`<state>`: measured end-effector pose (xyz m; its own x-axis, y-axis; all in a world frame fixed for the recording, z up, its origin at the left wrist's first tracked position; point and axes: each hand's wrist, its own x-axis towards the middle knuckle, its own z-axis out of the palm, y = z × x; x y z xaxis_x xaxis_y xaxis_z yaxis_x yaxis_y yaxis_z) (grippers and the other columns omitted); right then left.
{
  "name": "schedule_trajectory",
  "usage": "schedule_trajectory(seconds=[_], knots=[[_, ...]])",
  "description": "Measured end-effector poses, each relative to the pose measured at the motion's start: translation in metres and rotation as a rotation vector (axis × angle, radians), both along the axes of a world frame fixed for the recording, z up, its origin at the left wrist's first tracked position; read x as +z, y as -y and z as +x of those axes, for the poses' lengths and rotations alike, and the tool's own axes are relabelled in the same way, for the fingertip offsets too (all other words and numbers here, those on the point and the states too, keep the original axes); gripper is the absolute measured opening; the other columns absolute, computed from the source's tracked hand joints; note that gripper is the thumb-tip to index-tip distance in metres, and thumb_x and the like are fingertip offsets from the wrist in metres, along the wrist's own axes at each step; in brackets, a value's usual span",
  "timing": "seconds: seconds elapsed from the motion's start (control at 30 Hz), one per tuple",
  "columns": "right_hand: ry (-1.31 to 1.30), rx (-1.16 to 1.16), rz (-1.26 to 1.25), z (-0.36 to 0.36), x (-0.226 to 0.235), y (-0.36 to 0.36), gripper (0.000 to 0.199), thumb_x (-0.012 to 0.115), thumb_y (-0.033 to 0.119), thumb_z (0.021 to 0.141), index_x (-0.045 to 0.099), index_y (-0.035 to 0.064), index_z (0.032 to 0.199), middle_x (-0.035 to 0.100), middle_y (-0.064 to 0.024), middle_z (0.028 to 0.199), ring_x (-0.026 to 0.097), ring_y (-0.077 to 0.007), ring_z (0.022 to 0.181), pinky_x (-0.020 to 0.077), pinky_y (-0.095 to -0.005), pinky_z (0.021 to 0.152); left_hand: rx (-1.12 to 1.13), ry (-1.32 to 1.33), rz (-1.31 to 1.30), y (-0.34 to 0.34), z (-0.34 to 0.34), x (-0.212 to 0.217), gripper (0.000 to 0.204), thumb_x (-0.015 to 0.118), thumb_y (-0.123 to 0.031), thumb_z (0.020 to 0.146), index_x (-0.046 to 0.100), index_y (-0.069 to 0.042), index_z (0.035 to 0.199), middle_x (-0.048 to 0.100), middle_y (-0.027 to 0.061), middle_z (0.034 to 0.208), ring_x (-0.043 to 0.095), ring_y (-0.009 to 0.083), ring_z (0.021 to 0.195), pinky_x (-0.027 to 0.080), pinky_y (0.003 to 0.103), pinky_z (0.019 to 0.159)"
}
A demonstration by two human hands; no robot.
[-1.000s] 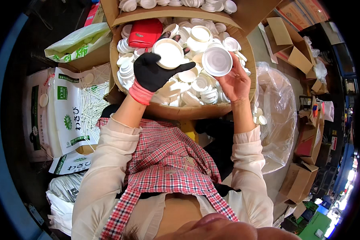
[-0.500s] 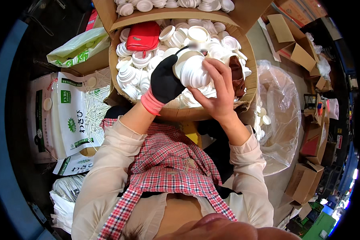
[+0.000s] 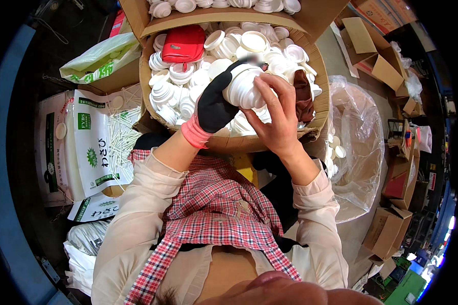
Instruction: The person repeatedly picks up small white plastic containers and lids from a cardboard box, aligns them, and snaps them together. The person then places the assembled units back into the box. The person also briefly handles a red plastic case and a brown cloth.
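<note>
My left hand (image 3: 215, 105), in a black glove with a pink cuff, is closed round a small stack of white plastic lids (image 3: 241, 90) from its left side. On the stack's right side, my bare right hand (image 3: 280, 119) has bent fingers against the upper edge and the thumb below. The stack is held tilted above a large cardboard box (image 3: 319, 76) heaped with loose white lids (image 3: 165, 96). Among the heap, a red zip pouch (image 3: 183, 46) lies at the far left and a brown cloth or bag (image 3: 304, 96) at the right.
Behind stands another carton with white lids (image 3: 269, 6). To the left are a printed white bag (image 3: 90, 147) and many thin white sticks (image 3: 122, 147). A clear plastic bag (image 3: 364, 132) with some lids sits at the right, near several open cartons (image 3: 389, 229).
The lids in my hands have turned slightly and now sit closer together as one stack. My left hand has shifted a little to the right and down.
</note>
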<state>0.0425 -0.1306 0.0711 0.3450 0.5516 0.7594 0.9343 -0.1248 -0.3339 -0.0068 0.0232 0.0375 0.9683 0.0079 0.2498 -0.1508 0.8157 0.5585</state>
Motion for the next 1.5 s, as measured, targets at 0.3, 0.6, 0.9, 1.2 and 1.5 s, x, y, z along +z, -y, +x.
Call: schedule_trajectory(seconds=[0.3,0.6,0.9,1.2,1.5], knots=[[-0.005,0.018,-0.024,0.001,0.001,0.0,0.068,0.077,-0.004,0.061,0.056,0.0032,0.125,0.053,-0.0164,0.121,0.053,-0.0346,0.109,0.0444,-0.0417,0.091,0.031,0.08,0.091,-0.001,0.001,0.001,0.053,0.039,-0.028,0.101,0.031,0.002,0.143,0.044,0.0142,0.14,0.044,0.0222,0.128,0.035,0.034,0.108],[-0.061,0.076,-0.097,0.007,0.004,0.005,0.063,0.077,0.002,0.066,0.056,0.0034,0.125,0.053,-0.0151,0.122,0.052,-0.0325,0.111,0.0432,-0.0405,0.093,0.188,-0.063,0.482,-0.003,-0.007,0.013,0.065,0.072,-0.009,0.08,0.043,-0.002,0.139,0.052,0.0088,0.133,0.052,0.0151,0.118,0.043,0.03,0.099],[-1.098,-0.126,0.322,0.013,-0.014,-0.015,0.066,0.039,0.059,0.096,0.063,-0.0016,0.091,0.057,-0.0018,0.081,0.049,-0.0083,0.073,0.0375,-0.0244,0.066,0.237,-0.04,0.703,0.018,-0.005,-0.019,0.068,0.066,-0.007,0.08,0.038,0.001,0.141,0.047,0.0111,0.14,0.045,0.0179,0.126,0.033,0.032,0.107],[-0.963,-0.108,0.225,0.028,-0.022,-0.024,0.057,0.043,0.047,0.099,0.058,-0.0043,0.078,0.05,-0.0014,0.07,0.042,-0.0111,0.07,0.0372,-0.0279,0.065,0.306,-0.059,0.661,0.023,-0.003,-0.012,0.055,0.068,-0.016,0.085,0.046,0.001,0.133,0.06,0.0066,0.117,0.057,0.0134,0.102,0.046,0.027,0.089],[-1.406,0.306,0.123,0.04,-0.029,0.022,0.053,0.075,0.028,0.082,0.052,0.0003,0.12,0.057,-0.0072,0.107,0.055,-0.0151,0.097,0.0442,-0.0284,0.086,0.279,-0.051,0.72,0.02,0.009,-0.015,0.057,0.061,-0.022,0.092,0.039,-0.002,0.141,0.05,0.0098,0.133,0.049,0.0155,0.118,0.042,0.029,0.097]])
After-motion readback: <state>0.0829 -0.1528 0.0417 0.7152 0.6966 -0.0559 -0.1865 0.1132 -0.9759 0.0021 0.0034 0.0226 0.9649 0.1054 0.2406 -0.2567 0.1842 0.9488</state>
